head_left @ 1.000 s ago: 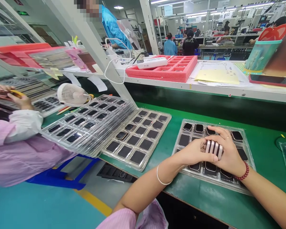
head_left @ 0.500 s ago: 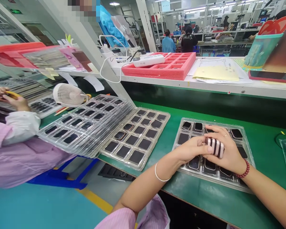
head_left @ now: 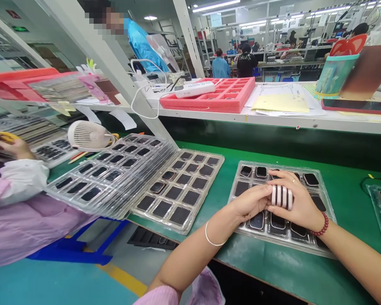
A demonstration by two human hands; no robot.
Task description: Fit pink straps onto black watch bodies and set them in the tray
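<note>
Just above a clear plastic tray in the head view, my right hand is closed around a small stack of smartwatch bodies with pale edges and dark gaps between them. My left hand meets the stack from the left, its fingers closed against that end. Its fingertips are partly hidden behind the stack. Beneath both hands, the tray's pockets hold dark-screened smartwatches and dark square pads. The hands cover the tray's middle pockets.
Left of me lie another pocketed tray and a tall stack of filled trays. A white fan stands behind them. A co-worker's hand is at far left. A shelf with a red foam tray overhangs the bench.
The view has shifted slightly. My left thumb has drawn back from the stack's front, and more pale edges show, packed closer together. Both hands stay over the tray.
</note>
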